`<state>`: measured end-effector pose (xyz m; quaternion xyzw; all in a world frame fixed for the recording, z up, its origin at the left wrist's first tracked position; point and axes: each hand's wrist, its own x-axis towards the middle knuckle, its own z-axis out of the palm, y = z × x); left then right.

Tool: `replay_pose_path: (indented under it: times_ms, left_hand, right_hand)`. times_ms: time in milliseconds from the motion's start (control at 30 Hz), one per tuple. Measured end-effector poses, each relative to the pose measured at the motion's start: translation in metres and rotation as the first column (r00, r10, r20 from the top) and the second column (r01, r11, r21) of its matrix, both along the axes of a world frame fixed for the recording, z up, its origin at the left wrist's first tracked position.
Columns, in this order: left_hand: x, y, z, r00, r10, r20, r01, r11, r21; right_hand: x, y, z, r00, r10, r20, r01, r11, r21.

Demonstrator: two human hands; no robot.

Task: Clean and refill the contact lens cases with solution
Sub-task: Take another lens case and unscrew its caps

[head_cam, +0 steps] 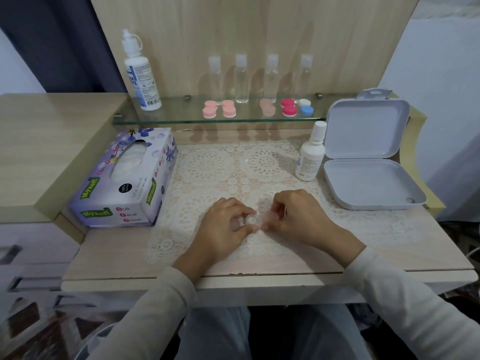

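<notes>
A small pale contact lens case (pixel 251 220) lies on the lace mat at the front of the desk, between my two hands. My left hand (pixel 226 224) pinches its left end. My right hand (pixel 298 215) grips a pale pink cap (pixel 270 216) at its right end. Several more lens cases, pink (pixel 219 109), deep pink (pixel 288 107) and white with blue (pixel 306 106), sit on the glass shelf (pixel 168 118). A small white solution bottle (pixel 310 154) stands capped at the right of the mat. A large solution bottle (pixel 140 74) stands on the shelf's left.
A tissue box (pixel 124 183) lies left of the mat. An open white plastic box (pixel 368 162) sits at the right. Several clear small bottles (pixel 241 79) line the shelf's back. The desk's front edge (pixel 259 278) is just below my wrists.
</notes>
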<state>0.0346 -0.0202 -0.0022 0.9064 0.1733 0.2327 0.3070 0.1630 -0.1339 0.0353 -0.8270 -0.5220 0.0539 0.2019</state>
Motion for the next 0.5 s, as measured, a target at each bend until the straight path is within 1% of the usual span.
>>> replay_pose_path:
  times_ms: [67,167,233,300,400,500]
  left_hand:
    - [0.0000,-0.0006,-0.0001,1.000,0.002,0.000,-0.002,1.000,0.008]
    - [-0.0002,-0.0004,-0.0003,1.000,-0.002,0.006,0.002,1.000,0.021]
    - [-0.0001,0.0001,-0.0008,1.000,0.000,0.003,0.000,1.000,0.022]
    - [-0.0003,0.0003,-0.0013,1.000,0.002,0.002,-0.003,1.000,0.016]
    - [-0.0004,0.0005,-0.0020,1.000,0.007,0.012,-0.008,1.000,0.021]
    - [-0.0007,-0.0003,-0.0015,1.000,0.020,0.014,-0.020,1.000,0.022]
  right_hand:
    - [0.0021,0.0000,-0.0018,0.999,0.035,-0.023,-0.034,0.999,0.035]
    - [0.0053,-0.0018,-0.0041,0.989,0.131,-0.070,-0.125,0.989,0.080]
    - [0.0068,-0.0038,-0.0043,0.974,0.200,-0.110,-0.192,0.978,0.080]
    - [0.0079,-0.0056,-0.0026,0.965,0.224,-0.138,-0.218,0.974,0.055]
    - [0.0069,-0.0049,-0.0001,0.981,0.142,-0.134,-0.141,0.990,0.019]
    - [0.0034,-0.0013,0.0005,0.996,0.061,-0.071,-0.061,0.998,-0.001]
